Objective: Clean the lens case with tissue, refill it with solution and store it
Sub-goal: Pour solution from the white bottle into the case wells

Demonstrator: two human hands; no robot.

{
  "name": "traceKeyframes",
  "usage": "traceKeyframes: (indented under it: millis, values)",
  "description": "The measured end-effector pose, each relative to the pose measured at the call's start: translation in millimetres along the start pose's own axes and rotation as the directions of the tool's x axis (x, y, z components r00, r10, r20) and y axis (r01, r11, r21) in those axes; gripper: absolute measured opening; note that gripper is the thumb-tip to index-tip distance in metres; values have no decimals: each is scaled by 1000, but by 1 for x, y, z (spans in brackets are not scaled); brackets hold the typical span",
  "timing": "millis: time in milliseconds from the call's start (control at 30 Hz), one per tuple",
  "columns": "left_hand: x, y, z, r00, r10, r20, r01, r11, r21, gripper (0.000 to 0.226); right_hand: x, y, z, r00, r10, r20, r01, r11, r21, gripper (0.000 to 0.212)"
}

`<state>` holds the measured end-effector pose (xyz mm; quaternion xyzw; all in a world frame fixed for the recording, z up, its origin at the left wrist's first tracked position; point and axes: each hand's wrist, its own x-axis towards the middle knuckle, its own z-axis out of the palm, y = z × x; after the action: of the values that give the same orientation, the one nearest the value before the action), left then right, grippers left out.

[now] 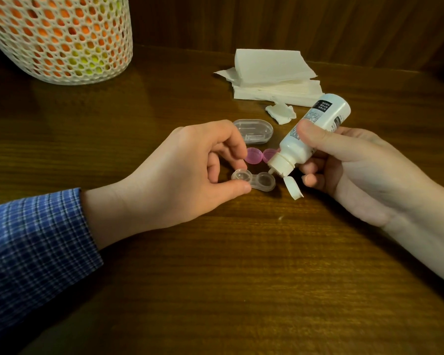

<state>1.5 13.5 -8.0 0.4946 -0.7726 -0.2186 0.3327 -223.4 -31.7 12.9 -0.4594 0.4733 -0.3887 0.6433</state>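
Both hands work close together over a dark wooden table. On the person's left side, the left hand, coming out of a blue checked sleeve, pinches the clear double-well lens case by its left well, with the thumb at the near edge and the forefinger at the far edge; the case lies flat on the table with both wells uncovered. On the other side, the right hand has its thumb and fingers wrapped round a white solution bottle, which is tilted steeply with its base up and to the right. The bottle's nozzle points down at the far right edge of the case's right well; whether it touches the rim cannot be told. Its flip cap hangs open below the neck, just to the right of the case. Two pink screw caps lie side by side on the table just behind the case, the right one partly hidden by the bottle. Behind them sits a clear oval container. A crumpled tissue piece lies farther back, near a stack of folded white tissues. A white mesh basket stands at the far left corner.
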Motion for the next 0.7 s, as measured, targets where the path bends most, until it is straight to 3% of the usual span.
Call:
traceKeyframes:
  millis: [700]
  values:
    - [0, -1, 0, 1000, 1, -5, -1, 1000, 0, 34, 2, 2, -1, 999, -14, 35, 16, 998, -52, 53]
